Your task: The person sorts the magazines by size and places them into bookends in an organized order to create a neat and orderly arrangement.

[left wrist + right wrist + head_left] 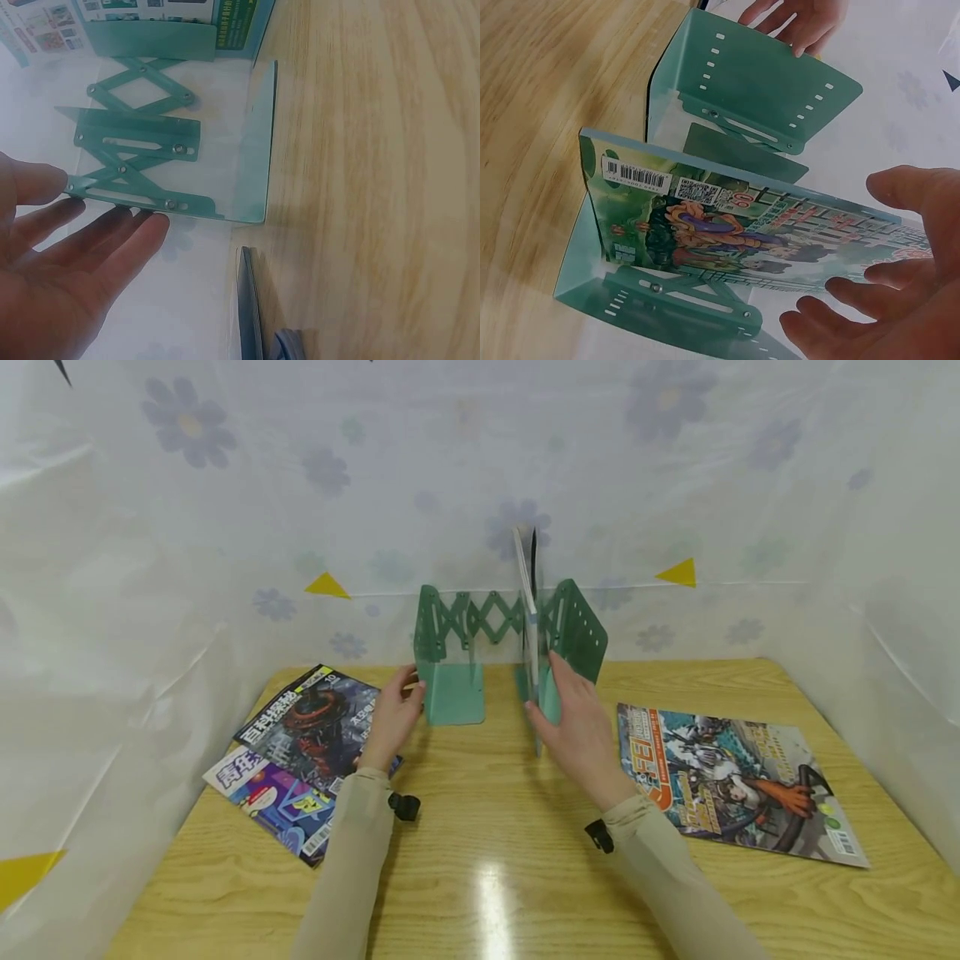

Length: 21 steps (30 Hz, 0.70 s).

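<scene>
A green expandable book rack (456,693) with lattice links stands at the back of the table. My left hand (393,714) grips its left end plate (765,75), thumb over the edge and fingers along the outer side. One magazine (727,225) stands upright, slightly tilted, in the rack's right part. Around its near edge is my right hand (581,727), thumb on the left and fingers on the cover side, between magazine and right end plate (585,631). In the right wrist view those fingers are spread, with a gap between thumb and spine.
Two overlapping magazines, a dark one (318,718) and a purple one (281,802), lie on the wooden table (480,843) at left. Another magazine (738,785) lies flat at right. White flowered sheeting (420,468) encloses the table behind and at both sides.
</scene>
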Available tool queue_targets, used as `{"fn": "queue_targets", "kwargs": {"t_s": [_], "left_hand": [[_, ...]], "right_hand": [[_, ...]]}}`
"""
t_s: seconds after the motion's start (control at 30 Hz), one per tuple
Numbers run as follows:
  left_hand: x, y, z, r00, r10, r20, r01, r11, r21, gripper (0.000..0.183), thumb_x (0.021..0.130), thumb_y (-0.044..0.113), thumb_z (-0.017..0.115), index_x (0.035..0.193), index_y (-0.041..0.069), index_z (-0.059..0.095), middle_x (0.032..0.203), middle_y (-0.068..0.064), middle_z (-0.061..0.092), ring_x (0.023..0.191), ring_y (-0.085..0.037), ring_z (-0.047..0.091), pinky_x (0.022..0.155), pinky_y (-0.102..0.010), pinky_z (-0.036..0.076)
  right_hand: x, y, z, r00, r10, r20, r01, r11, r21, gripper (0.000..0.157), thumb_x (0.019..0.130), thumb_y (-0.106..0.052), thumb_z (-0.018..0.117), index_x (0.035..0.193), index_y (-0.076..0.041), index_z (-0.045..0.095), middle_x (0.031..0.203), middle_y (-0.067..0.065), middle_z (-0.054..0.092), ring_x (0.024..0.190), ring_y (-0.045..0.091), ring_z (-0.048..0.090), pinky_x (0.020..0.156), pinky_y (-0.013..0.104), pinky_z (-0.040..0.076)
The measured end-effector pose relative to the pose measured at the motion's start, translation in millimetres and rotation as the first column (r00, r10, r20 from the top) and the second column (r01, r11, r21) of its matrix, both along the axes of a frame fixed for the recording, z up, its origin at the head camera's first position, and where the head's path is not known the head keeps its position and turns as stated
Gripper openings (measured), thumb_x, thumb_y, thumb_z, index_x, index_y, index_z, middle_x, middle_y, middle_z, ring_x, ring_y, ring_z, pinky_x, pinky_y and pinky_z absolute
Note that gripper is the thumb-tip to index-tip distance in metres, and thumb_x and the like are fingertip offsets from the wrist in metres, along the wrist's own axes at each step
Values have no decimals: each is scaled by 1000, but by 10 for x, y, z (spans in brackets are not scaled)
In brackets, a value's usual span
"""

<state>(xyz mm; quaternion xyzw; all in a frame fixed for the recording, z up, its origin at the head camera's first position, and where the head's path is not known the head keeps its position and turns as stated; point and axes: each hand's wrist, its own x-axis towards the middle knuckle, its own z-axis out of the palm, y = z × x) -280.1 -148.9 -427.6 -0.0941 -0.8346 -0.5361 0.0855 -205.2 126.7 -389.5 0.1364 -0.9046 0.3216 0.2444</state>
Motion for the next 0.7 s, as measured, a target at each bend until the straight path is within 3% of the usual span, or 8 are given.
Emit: {"fn": "queue_targets", "kwargs": {"t_s": [0.17,0.7], "left_hand": [[-6,4,5,1000,5,-7,-5,1000,-7,42,105,25,48,147,16,46,136,-14,53,116,-29,57,88,-43,54],[-14,0,9,1000,6,7,-6,1000,-8,43,105,24,48,147,15,45,137,-14,52,117,-29,57,89,-44,54]], "right_hand": [[43,78,-7,1000,9,21,-9,1000,22,73,96,-29,65,156,-8,28,155,15,35,137,36,36,105,56,38],[168,412,-86,998,-17,53,9,987,161,74,95,-28,67,154,-4,30,155,18,32,139,40,30,108,59,31]]}}
